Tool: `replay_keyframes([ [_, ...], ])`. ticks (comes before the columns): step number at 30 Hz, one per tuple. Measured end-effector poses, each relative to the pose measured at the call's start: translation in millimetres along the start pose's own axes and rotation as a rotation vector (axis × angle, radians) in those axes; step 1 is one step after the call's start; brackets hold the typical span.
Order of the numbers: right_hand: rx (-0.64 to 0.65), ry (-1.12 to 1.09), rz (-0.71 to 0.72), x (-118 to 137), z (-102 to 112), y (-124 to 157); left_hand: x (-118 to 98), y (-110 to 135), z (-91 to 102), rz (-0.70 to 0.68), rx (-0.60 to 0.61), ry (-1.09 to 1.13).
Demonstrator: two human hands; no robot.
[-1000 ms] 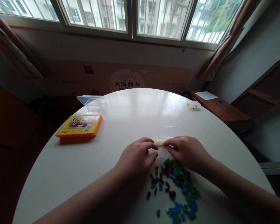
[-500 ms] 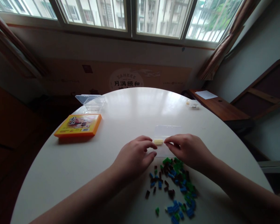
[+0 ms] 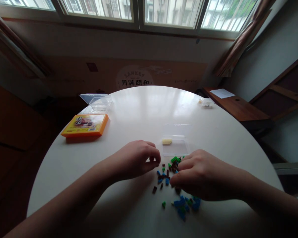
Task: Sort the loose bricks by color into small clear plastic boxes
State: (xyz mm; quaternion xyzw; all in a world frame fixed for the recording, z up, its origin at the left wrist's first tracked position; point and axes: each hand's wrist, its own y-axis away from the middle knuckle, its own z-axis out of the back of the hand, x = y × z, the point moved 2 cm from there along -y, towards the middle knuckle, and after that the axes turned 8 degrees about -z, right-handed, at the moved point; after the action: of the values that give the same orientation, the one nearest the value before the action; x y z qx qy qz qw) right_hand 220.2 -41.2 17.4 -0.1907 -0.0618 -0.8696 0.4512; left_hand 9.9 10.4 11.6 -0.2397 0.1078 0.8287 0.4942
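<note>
Small coloured bricks lay scattered on the desk, nearer than a clear box holding yellow pieces. Picking seemed in hand, calling next for a fine pinch; the right hand covered some bricks, its grasp hidden. The left hand curled its fingers; any hold was unclear.

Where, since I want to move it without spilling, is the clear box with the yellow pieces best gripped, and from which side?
Probably by the right wall of the clear box, coming from the right: the yellow pieces sit at its left end, the open lid extends beyond the far side, and green bricks lie close to its near edge.
</note>
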Motion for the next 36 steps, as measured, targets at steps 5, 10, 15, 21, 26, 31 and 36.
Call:
replay_keyframes([
  [5,0.148,-0.001,0.015,14.4,-9.8,-0.5,4.9,-1.4,1.4,0.018,-0.01,-0.04],
  [10,0.191,0.025,-0.051,21.3,-10.5,-1.1,6.3,-2.0,1.3,0.004,-0.019,-0.046],
  [15,0.235,0.031,-0.014,24.8,-11.1,2.0,6.0,-1.7,2.0,0.001,-0.028,-0.051],
  [21,0.194,0.045,-0.025,20.8,-14.9,-0.8,6.2,-1.5,1.4,-0.006,-0.043,-0.057],
  [26,0.087,0.056,-0.089,11.6,-11.6,-5.1,7.7,-1.2,1.3,-0.007,-0.054,-0.057],
  [31,0.031,0.035,-0.119,6.7,-10.8,-5.3,8.0,-1.0,2.2,-0.007,-0.051,-0.064],
  [36,0.057,0.025,-0.083,8.9,-17.9,-5.9,7.2,-0.9,2.5,-0.001,-0.046,-0.061],
])
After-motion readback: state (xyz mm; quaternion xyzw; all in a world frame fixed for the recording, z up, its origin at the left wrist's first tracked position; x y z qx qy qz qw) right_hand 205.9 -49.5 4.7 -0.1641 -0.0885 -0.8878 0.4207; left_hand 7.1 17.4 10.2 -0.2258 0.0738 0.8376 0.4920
